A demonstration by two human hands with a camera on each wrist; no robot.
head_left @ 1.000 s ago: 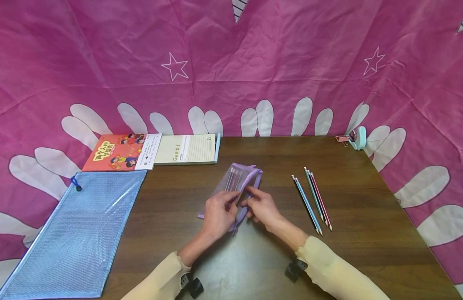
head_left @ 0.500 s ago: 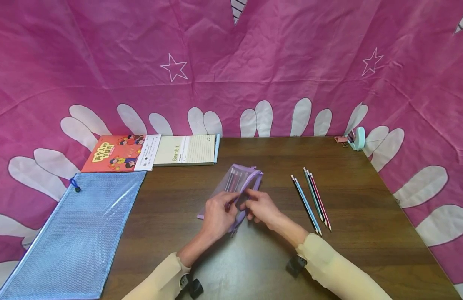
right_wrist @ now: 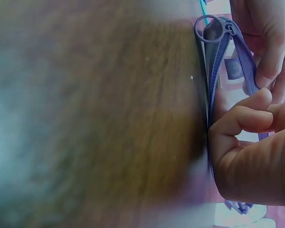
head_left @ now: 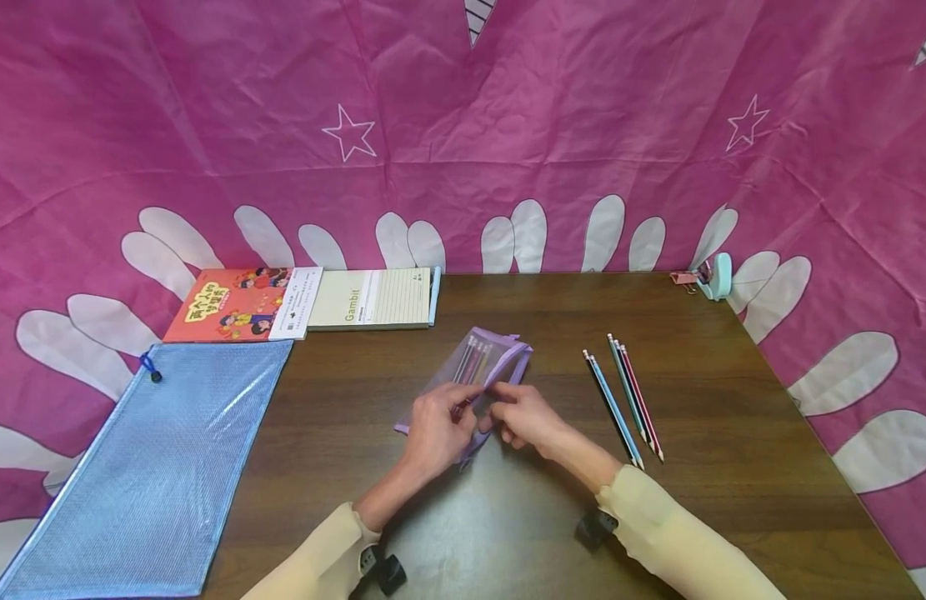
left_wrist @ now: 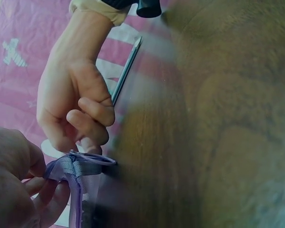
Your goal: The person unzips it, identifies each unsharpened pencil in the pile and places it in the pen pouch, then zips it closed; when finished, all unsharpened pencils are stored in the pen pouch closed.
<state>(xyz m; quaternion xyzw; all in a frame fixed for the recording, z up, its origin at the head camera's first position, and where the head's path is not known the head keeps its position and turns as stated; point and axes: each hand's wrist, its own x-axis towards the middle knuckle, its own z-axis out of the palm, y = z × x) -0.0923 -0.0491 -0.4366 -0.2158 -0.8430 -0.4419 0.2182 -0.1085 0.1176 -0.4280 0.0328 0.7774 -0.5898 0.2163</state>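
Observation:
A purple mesh pencil case [head_left: 443, 377] lies at mid-table, its zip side parted, with several pencils [head_left: 473, 354] showing through the mesh. My left hand [head_left: 436, 421] pinches one edge of the opening between thumb and fingers. My right hand [head_left: 528, 417] is at the opposite edge, index finger and thumb on the opening and the other fingers curled. Behind the mesh in the right wrist view, part of a finger [right_wrist: 221, 102] shows. The zip slider [right_wrist: 230, 29] with its ring pull sits at the near end of the case.
Right of my hands lie several pencils: a blue one [head_left: 616, 408] and a red-striped one [head_left: 643, 404] among them. A blue mesh bag [head_left: 147, 467] covers the left side. Behind stand a red book [head_left: 233, 304] and a notepad [head_left: 387, 300]; a mint-coloured object [head_left: 722, 277] is far right.
The case's far end has shifted slightly right, and my right fingers have drawn in against the opening. A yellow pencil that showed between my hands a second ago is out of sight.

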